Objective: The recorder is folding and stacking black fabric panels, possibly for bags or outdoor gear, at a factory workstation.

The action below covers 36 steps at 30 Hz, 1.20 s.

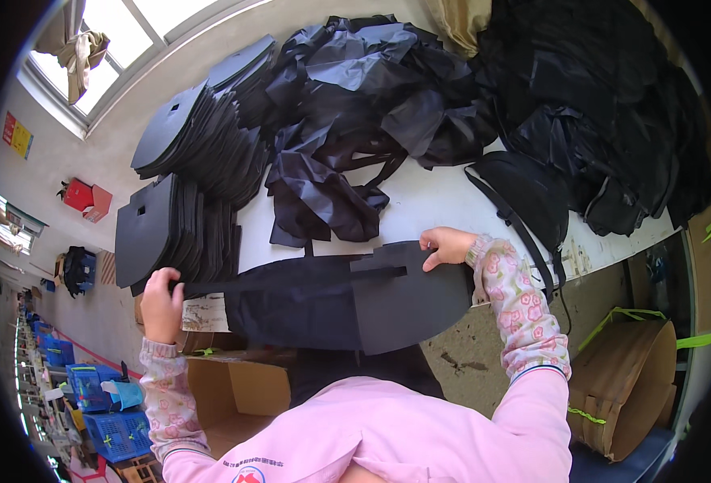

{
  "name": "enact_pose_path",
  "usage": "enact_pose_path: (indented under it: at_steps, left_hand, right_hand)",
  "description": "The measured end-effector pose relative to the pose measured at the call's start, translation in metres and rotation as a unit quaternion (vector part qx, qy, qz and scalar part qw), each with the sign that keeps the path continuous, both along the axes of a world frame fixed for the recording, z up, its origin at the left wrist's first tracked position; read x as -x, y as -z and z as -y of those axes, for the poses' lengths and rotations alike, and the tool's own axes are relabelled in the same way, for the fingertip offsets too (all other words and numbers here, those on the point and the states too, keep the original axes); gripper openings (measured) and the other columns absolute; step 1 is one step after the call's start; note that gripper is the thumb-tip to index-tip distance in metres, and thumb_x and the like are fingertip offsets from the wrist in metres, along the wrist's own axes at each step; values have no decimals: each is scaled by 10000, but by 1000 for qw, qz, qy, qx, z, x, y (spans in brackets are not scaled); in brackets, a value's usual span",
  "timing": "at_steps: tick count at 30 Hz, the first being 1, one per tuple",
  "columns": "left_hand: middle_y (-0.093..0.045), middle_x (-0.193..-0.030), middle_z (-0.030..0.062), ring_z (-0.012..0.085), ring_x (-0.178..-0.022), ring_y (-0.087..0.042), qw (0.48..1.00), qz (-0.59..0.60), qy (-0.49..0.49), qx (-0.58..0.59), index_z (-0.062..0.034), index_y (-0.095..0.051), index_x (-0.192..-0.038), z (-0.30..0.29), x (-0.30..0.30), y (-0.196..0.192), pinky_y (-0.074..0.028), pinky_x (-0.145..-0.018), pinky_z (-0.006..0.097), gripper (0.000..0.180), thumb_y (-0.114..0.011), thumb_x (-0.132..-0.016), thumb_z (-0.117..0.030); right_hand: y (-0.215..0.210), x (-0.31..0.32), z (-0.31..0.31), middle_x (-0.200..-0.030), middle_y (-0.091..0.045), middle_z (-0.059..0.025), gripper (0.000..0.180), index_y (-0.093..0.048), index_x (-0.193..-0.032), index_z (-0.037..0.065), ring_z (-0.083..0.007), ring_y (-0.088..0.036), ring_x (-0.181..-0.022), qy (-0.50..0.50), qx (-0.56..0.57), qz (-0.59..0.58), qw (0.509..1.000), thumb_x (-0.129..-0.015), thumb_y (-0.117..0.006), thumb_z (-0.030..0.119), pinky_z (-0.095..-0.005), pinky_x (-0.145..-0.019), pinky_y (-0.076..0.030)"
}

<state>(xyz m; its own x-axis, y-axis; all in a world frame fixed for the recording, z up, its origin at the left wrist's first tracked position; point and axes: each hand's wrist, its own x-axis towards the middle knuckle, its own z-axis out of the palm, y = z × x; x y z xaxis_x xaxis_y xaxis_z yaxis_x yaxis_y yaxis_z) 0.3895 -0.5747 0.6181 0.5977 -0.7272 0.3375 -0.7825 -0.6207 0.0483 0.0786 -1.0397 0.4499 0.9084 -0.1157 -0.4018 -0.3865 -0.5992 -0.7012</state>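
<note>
Closest in, the dark fabric piece [291,302] with a stiff black board [408,302] partly slid into or against it lies across the near edge of the white counter [428,201], much of it overhanging toward the person's pink-sleeved body. The left hand [162,306] is closed around the fabric's left end, where a strap-like strip runs off, and the right hand [445,244] rests with narrow, curled fingers on the board's upper edge near its notch. The likeliest slip, as I judge it, is the board shifting askew inside the fabric: only fingertips steady it, so a tug from the left could drag the cloth without the board and leave the two misaligned or the cloth bunched at the notch. Because so much hangs past the counter edge, a loosened grip could also let the whole piece slide down toward the open cardboard box [239,394] below. Just beyond, a loose black bag with straps [323,201] lies close to the work, and a trailing strap could catch and be pulled along. Farther left, the leaning stack of black boards [186,217] stands near the left hand; a nudge from the elbow might topple it. At the back, the heap of black fabric [484,88] spills forward and could crowd the bare strip of counter.
</note>
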Motion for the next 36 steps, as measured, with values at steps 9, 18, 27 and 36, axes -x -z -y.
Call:
enact_pose_path:
  at_steps: [9,18,27,36]
  left_hand:
    - [-637,-1205,184,338,-1162,-583,825,-371,417,-90,-7,-598,-1252,227,83,78,-470,-976,382,571,-765,-835,-360]
    - [-690,-1027,67,149,-942,-637,616,-645,350,-287,9,-566,-1256,297,106,117,-510,-875,296,574,-820,-749,-81]
    - [-659,-1073,46,130,-1003,-608,627,-650,360,-236,-7,-531,-1250,292,113,115,-487,-909,285,594,-809,-725,-15]
    - [-647,-1132,64,145,-1042,-603,640,-664,348,-166,-30,-528,-1246,290,110,129,-489,-921,302,559,-797,-756,-31]
  right_hand:
    - [-57,10,-53,-917,-676,-171,512,-586,-1034,52,-379,-650,-884,38,152,114,981,-709,-825,368,-420,-787,-508]
    - [-75,22,-81,-808,-691,-67,446,-579,-1029,109,-280,-674,-781,46,242,174,954,-728,-813,340,-396,-805,-419]
    - [-74,27,-94,-767,-690,-51,419,-565,-981,100,-254,-682,-778,79,299,170,935,-727,-819,315,-403,-791,-400]
    - [-70,26,-99,-753,-677,-55,425,-553,-967,101,-258,-674,-769,95,330,180,922,-719,-823,316,-404,-782,-400]
